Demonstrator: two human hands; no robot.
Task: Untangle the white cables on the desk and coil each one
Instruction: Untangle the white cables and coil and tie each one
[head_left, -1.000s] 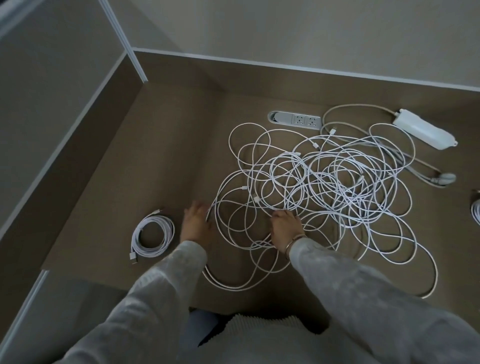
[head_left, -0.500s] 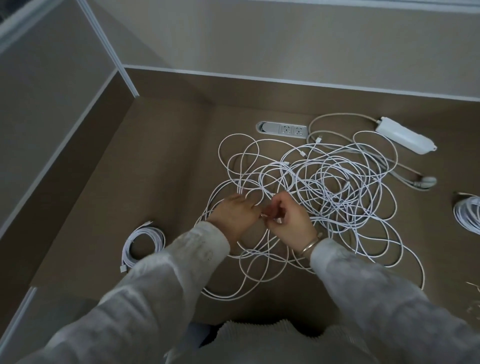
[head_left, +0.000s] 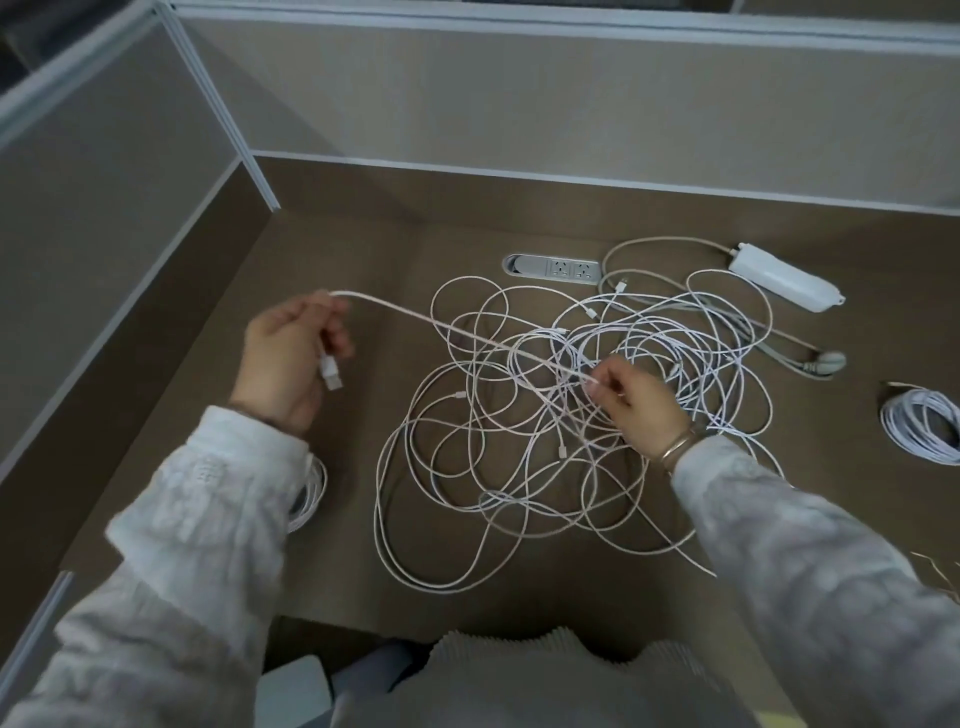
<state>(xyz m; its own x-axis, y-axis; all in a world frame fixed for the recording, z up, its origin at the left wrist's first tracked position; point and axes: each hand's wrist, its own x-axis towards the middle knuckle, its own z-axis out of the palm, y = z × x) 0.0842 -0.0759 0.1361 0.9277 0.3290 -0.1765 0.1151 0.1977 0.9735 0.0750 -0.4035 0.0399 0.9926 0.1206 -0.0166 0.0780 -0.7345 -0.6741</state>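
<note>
**A:** What's on my feed, biggest first?

**B:** I see one brown desk (head_left: 332, 249), matte, walled by beige partition panels (head_left: 519, 104) with pale metal edging. On it lies one big tangle of white cables (head_left: 545, 415), thin round cords looping over each other across the desk's middle; I can't count the separate cables in it, though several small connector ends show.

**A:** Any coils done?

**B:** I count two: one coiled cable (head_left: 924, 426) at the right edge, well apart from the tangle, and a second coil (head_left: 311, 488) on the left, mostly hidden behind the left sleeve (head_left: 208, 519), which is a pale, textured fabric.

**A:** Other things?

**B:** One white oblong power brick (head_left: 784, 283) at the far right with a thicker grey cord (head_left: 644, 244) looping off it, ending near a rounded plug (head_left: 831, 361). One oval silver socket panel (head_left: 553, 268) sits flush in the desk, showing two outlets.

**A:** And the hands?

**B:** The left hand (head_left: 285, 358) is raised to the left of the tangle, fingers curled round one cable strand (head_left: 467, 338), its flat connector (head_left: 331, 371) hanging below the palm. That strand runs taut to the right hand (head_left: 634, 405), which pinches it between thumb and fingertips above the tangle. A metal bangle (head_left: 675, 447) rings that wrist.
</note>
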